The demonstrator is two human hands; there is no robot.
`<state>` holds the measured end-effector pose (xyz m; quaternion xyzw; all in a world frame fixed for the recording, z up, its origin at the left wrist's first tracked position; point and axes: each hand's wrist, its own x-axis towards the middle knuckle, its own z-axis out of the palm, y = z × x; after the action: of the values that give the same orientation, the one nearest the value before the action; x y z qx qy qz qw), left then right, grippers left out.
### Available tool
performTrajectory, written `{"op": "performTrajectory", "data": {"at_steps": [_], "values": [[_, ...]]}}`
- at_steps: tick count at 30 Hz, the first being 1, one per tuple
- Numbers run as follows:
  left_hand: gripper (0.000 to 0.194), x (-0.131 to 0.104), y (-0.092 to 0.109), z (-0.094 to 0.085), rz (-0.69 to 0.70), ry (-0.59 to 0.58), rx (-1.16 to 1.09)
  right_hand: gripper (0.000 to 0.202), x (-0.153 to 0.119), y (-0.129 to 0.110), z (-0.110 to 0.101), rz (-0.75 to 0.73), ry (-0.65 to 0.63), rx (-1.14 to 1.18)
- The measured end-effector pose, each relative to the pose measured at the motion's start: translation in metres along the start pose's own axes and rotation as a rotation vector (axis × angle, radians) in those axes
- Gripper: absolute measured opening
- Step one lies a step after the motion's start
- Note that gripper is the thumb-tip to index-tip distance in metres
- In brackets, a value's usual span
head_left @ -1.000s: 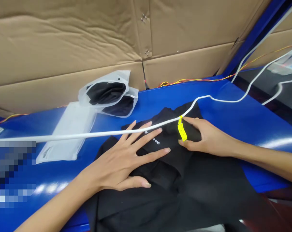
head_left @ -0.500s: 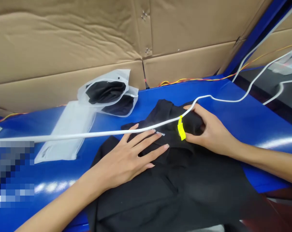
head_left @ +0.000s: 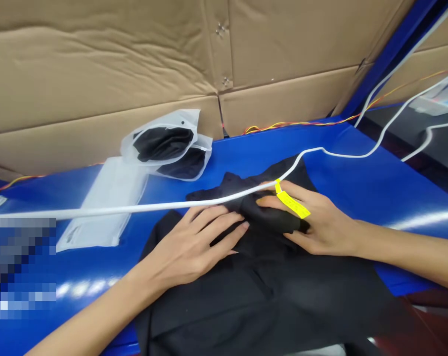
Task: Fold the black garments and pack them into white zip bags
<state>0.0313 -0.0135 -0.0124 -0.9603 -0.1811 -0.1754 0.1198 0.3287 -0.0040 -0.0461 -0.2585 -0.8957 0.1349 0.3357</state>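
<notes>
A black garment (head_left: 216, 301) lies spread over the table and hangs past its near side; its exact kind is hard to tell. On its bunched upper part my left hand (head_left: 198, 242) rests palm down, fingers stretched and slightly apart. My right hand (head_left: 320, 217) grips a fold of the same garment, with thumb below and fingers over the top. Passing above both hands is a white cable (head_left: 164, 203) with a yellow tag (head_left: 293, 204), which hangs in front of my right hand's fingers.
Clear bags with black contents (head_left: 164, 143) and a flat white bag (head_left: 98, 207) lie at the back left of the blue table (head_left: 331, 180). Behind stands a cardboard wall (head_left: 105, 59). Red and yellow wires (head_left: 276, 124) run along the table's rear edge.
My right hand has moved slightly down and left, folding the garment's upper part over so the white lettering is covered. The yellow tag has swung right. My left hand has barely moved.
</notes>
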Motion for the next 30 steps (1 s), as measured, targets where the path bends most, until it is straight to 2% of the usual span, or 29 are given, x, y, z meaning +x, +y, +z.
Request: {"op": "performTrajectory", "data": {"at_steps": [3, 5, 6, 8, 12, 14, 17, 20, 23, 27, 30], "values": [[0.012, 0.0, 0.003, -0.002, -0.04, 0.223, 0.061, 0.074, -0.003, 0.0, 0.001, -0.025, -0.018, 0.009], [0.018, 0.0, 0.004, -0.003, -0.076, 0.313, 0.083, 0.073, -0.004, -0.002, 0.001, -0.069, -0.044, 0.017], [0.023, 0.0, 0.004, -0.003, -0.08, 0.321, 0.088, 0.069, -0.004, -0.003, 0.001, -0.104, -0.066, 0.013], [0.031, -0.001, 0.003, -0.003, -0.062, 0.266, 0.075, 0.058, -0.003, -0.005, -0.001, -0.183, -0.115, 0.007], [0.041, -0.002, -0.003, -0.001, -0.043, 0.039, -0.003, 0.051, 0.0, -0.008, -0.004, -0.263, -0.174, -0.021], [0.046, -0.002, -0.006, -0.001, -0.04, -0.055, -0.053, 0.046, 0.001, -0.009, -0.004, -0.265, -0.181, -0.118], [0.061, -0.001, -0.009, -0.004, -0.034, -0.129, -0.119, 0.031, 0.0, -0.011, -0.004, -0.271, -0.144, -0.283], [0.065, 0.0, -0.01, -0.006, -0.036, -0.145, -0.128, 0.032, -0.002, -0.01, -0.002, -0.306, -0.045, -0.363], [0.059, -0.001, -0.009, -0.006, -0.028, -0.111, -0.081, 0.035, -0.004, -0.009, -0.001, -0.311, 0.03, -0.406], [0.045, -0.003, -0.006, -0.003, -0.062, -0.015, 0.054, 0.036, -0.003, -0.011, -0.001, -0.294, 0.03, -0.493], [0.039, -0.001, -0.003, -0.001, -0.091, -0.002, 0.069, 0.04, -0.002, -0.013, -0.002, -0.293, 0.052, -0.537]]}}
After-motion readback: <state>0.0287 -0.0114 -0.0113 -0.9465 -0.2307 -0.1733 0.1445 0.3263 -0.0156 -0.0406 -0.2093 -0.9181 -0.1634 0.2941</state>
